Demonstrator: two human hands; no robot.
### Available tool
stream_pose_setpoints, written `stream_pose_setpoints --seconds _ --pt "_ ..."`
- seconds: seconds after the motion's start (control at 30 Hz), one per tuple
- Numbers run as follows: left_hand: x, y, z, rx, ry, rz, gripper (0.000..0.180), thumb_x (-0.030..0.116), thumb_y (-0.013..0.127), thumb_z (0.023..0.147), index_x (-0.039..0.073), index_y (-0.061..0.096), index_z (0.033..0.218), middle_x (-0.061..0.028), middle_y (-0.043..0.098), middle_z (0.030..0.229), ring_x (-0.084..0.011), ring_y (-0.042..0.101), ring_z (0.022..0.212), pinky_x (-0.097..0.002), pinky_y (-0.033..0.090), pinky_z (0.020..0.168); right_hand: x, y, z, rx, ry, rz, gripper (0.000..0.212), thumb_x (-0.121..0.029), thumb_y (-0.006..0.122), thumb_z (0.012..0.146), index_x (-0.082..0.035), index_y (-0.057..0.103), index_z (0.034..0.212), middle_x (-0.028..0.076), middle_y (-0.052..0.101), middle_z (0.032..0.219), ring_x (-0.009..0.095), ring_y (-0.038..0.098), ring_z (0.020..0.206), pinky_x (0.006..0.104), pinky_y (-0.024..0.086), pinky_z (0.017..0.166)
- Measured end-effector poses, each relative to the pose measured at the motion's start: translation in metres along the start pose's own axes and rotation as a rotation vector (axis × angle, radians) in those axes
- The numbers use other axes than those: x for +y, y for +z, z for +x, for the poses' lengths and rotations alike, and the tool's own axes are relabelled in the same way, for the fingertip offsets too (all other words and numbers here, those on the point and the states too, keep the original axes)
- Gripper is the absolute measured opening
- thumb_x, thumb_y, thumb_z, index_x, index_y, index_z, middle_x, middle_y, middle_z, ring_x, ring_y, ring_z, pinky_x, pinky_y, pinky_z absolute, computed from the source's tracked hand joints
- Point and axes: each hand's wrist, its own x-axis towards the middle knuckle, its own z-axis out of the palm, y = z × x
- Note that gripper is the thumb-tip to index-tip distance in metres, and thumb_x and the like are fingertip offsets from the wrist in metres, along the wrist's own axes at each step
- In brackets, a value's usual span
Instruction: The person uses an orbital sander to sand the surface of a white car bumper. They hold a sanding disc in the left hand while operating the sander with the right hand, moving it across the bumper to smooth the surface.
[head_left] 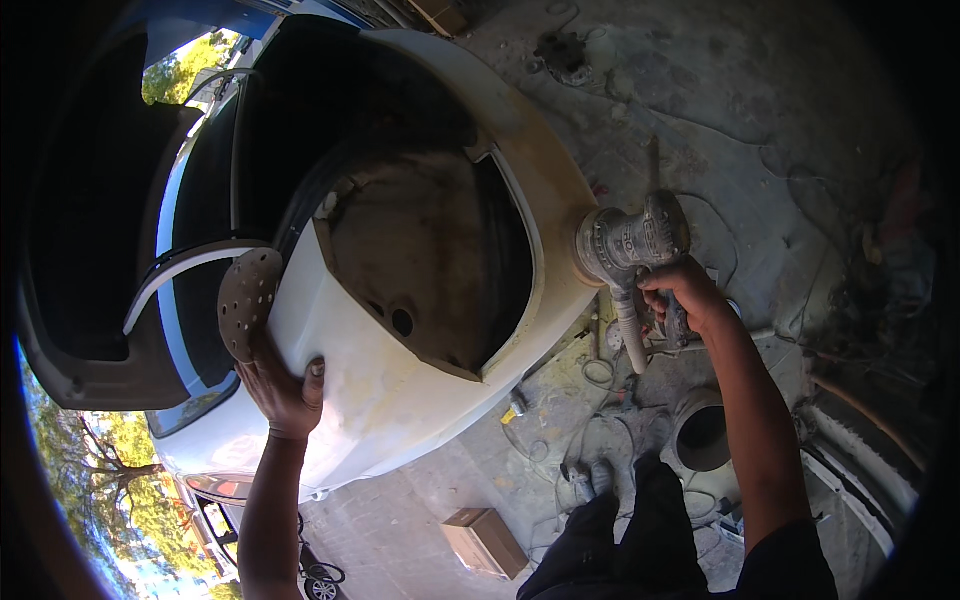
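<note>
My left hand rests against the white car body panel, thumb spread to the side. At its fingers is a brown perforated sanding disc, which hides the fingertips. My right hand grips a dusty grey sander by its lower handle. The sander's round head meets the bare, brownish edge of the panel, to the right of a large opening in the bodywork. A ribbed hose stub hangs down from the sander.
A raised dark car door or hatch stands at the left. On the dusty floor lie hoses, a cardboard box and a round grey container. My legs are at the bottom.
</note>
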Motion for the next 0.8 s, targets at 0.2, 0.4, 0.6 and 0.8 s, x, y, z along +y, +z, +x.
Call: stream_pose_setpoints --seconds 0.2,0.4,0.6,0.8 --pt "0.001 -0.003 -0.001 -0.003 0.008 -0.009 0.103 0.078 0.049 0.100 -0.008 0.041 0.158 -0.0322 0.050 0.149 -0.0499 0.052 0.132 -0.0581 0.039 0.112 -0.011 0.010 0.001 -0.066 0.008 0.020 0.017 -0.014 0.077 0.082 -0.001 0.071 0.092 0.007 0.065 0.070 0.017 0.059 0.056 0.0339 0.045 0.049" --pt "0.000 -0.001 -0.002 0.004 0.014 0.001 0.103 0.078 0.050 0.100 -0.008 0.042 0.157 -0.0321 0.051 0.148 -0.0492 0.052 0.131 -0.0575 0.040 0.111 -0.010 -0.001 0.006 -0.026 0.039 -0.001 0.017 -0.015 0.077 0.081 -0.001 0.071 0.091 0.008 0.066 0.070 0.017 0.058 0.054 0.0341 0.045 0.050" --pt "0.000 -0.002 0.001 0.006 0.009 -0.009 0.103 0.078 0.049 0.100 -0.008 0.042 0.157 -0.0314 0.051 0.148 -0.0485 0.052 0.131 -0.0571 0.039 0.111 -0.003 -0.002 0.001 -0.032 0.009 -0.036 0.018 -0.014 0.078 0.080 -0.001 0.071 0.091 0.008 0.066 0.071 0.018 0.058 0.055 0.0339 0.046 0.051" --pt "0.003 -0.001 0.001 0.005 0.006 0.000 0.104 0.079 0.048 0.100 -0.008 0.042 0.157 -0.0314 0.051 0.147 -0.0481 0.053 0.130 -0.0571 0.040 0.111 0.015 0.003 -0.019 -0.029 0.051 0.036 0.017 -0.013 0.079 0.082 -0.001 0.071 0.091 0.007 0.066 0.071 0.016 0.059 0.056 0.0333 0.046 0.050"
